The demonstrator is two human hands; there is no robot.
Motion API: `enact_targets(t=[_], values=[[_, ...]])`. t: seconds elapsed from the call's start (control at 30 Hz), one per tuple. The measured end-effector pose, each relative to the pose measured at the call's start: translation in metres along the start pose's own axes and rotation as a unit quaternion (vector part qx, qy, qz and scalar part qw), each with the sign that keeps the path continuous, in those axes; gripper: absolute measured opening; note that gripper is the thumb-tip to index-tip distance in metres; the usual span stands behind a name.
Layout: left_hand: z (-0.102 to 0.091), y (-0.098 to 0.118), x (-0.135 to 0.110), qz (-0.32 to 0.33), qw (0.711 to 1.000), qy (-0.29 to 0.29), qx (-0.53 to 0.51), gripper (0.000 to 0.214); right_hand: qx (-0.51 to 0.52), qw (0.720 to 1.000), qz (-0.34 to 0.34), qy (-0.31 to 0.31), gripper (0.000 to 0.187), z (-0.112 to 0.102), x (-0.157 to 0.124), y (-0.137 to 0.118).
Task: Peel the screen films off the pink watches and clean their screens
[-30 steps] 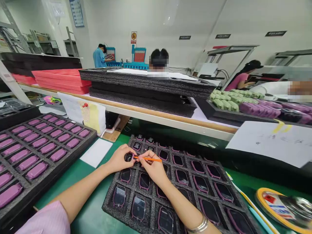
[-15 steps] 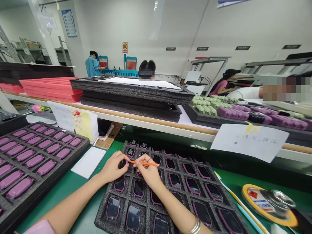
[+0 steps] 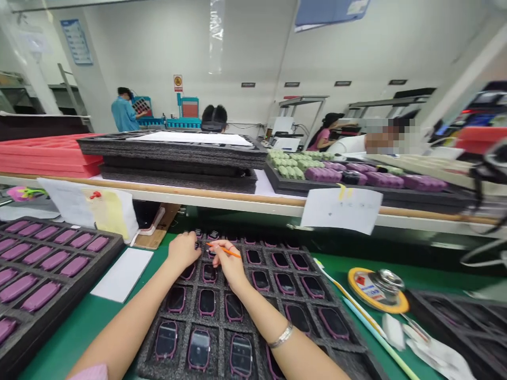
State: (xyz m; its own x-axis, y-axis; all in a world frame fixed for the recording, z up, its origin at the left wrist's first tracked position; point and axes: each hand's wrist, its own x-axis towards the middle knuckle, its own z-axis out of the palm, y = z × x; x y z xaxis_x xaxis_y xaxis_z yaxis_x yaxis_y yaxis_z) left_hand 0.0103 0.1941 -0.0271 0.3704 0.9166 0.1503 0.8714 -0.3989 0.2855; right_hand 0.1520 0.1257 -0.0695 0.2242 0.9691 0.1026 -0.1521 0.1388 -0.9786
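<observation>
A black foam tray lies on the green bench in front of me, its pockets holding several small purple-rimmed devices with dark screens. My left hand is curled over a device in the tray's far left row; its fingers hide what they grip. My right hand pinches a thin orange stick, whose tip points left toward the left hand. The two hands are nearly touching.
Another foam tray of purple cases sits at the left, a white card beside it. A yellow-rimmed round dish, tubes and wipes lie at the right. An overhead shelf carries stacked foam trays. Other people work beyond it.
The view has tilted up and swung right, so the tray and hands sit lower and look smaller. Both hands stay together at the tray's far left row with the orange stick.
</observation>
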Motion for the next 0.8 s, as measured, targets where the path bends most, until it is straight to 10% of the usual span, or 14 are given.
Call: enact_targets(t=[0.8], values=[[0.004,-0.041,-0.012,0.087,0.975,-0.017,-0.202,0.027,-0.068,0.997,0.007,-0.026,0.023,0.006,-0.009,-0.007]])
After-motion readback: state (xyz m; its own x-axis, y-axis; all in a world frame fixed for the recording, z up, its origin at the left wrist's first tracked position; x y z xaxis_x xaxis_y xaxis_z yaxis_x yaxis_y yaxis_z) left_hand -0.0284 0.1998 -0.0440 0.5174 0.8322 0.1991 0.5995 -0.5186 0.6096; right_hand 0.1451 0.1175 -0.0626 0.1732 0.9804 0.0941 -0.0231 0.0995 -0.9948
